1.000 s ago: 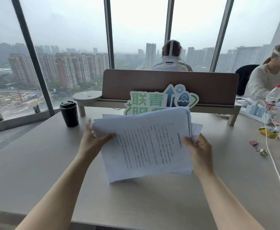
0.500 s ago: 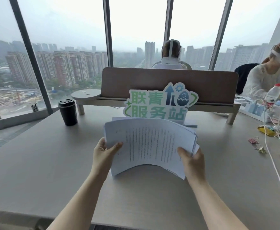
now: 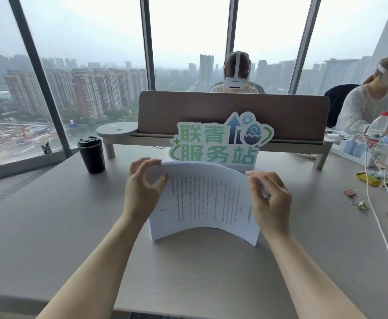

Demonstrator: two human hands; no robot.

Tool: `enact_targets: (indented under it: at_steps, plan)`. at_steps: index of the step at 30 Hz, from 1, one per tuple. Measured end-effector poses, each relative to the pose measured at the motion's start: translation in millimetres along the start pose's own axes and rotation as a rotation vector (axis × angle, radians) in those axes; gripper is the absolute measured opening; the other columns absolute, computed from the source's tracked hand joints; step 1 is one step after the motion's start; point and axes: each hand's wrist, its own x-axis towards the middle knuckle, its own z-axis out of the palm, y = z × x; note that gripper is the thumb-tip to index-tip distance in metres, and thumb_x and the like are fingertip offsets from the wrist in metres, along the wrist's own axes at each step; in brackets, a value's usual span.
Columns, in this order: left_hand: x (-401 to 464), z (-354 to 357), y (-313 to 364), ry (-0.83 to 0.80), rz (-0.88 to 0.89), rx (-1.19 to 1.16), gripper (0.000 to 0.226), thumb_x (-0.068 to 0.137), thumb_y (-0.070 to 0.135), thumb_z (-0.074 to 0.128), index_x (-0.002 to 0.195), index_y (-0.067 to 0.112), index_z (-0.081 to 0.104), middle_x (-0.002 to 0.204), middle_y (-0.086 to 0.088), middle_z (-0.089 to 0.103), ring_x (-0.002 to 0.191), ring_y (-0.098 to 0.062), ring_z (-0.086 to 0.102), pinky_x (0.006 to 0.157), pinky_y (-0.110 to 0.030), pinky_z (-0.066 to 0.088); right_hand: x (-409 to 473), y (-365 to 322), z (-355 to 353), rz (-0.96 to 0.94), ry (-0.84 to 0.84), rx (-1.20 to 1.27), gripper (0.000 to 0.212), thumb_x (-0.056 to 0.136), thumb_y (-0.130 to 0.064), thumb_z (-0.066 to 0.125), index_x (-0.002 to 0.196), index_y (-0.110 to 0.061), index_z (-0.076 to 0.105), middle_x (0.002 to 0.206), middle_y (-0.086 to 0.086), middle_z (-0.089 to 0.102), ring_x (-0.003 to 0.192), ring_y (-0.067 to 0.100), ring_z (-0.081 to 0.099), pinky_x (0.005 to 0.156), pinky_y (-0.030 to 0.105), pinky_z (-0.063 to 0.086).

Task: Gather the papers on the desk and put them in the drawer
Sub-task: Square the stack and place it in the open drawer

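A stack of printed white papers [image 3: 205,199] stands on its lower edge on the grey desk [image 3: 50,226], bowed toward me. My left hand [image 3: 142,189] grips the stack's left side near the top, fingers curled over the upper corner. My right hand [image 3: 269,199] holds the right side, thumb on the front sheet. The sheets' edges look nearly even. No drawer is in view.
A black lidded cup [image 3: 91,154] stands left of the papers. A green and white cut-out sign [image 3: 220,141] and a brown divider panel [image 3: 234,113] stand just behind them. White cables [image 3: 381,229], binder clips [image 3: 351,193] and a water bottle [image 3: 377,131] lie at right; two people sit beyond.
The stack came down from mid-air and now stands on its lower edge on the desk. Both hands slid up toward the top corners, and the sheets have drawn into line.
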Motion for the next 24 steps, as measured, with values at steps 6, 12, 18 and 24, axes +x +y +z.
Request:
enact_targets:
  at_steps: [6,12,18,24]
  plan:
    - [-0.5,2.0,-10.6,-0.013,-0.134,-0.175,0.054,0.078,0.026,0.077,0.125,0.024,0.05,0.127,0.001,0.057,0.116,-0.017,0.053,0.096,-0.023,0.039,1.6,0.4,-1.3,0.23,0.071,0.192,0.014,0.094,-0.028,0.048,0.093,-0.025,0.062,0.097,-0.014,0.068,0.087,0.0,0.062,0.071,0.024,0.048]
    - [-7.7,6.9,-21.2,-0.159,-0.438,-0.558,0.032,0.081,0.005,0.074,0.109,0.014,0.063,0.098,-0.004,0.073,0.096,-0.032,0.067,0.086,-0.045,0.055,-10.3,14.6,3.2,0.499,-0.156,0.38,0.027,0.084,-0.037,0.073,0.1,-0.016,0.069,0.089,-0.005,0.075,0.087,0.028,0.07,0.065,0.031,0.054]
    - [-10.7,-1.3,-24.4,-0.104,-0.405,-0.639,0.016,0.08,0.005,0.074,0.093,0.015,0.07,0.086,-0.002,0.074,0.077,-0.02,0.066,0.074,-0.037,0.054,-12.4,17.6,0.7,0.546,-0.184,0.481,0.005,0.076,-0.024,0.074,0.075,-0.02,0.076,0.071,-0.007,0.078,0.064,0.013,0.073,0.053,0.024,0.056]
    - [-35.5,1.5,-48.7,-0.218,-0.54,-0.645,0.018,0.076,0.01,0.078,0.093,0.011,0.073,0.086,-0.002,0.076,0.086,-0.029,0.067,0.076,-0.036,0.054,-29.6,22.1,6.1,0.657,-0.275,0.472,0.023,0.076,-0.01,0.074,0.069,-0.031,0.081,0.077,-0.006,0.079,0.077,0.021,0.075,0.069,0.043,0.06]
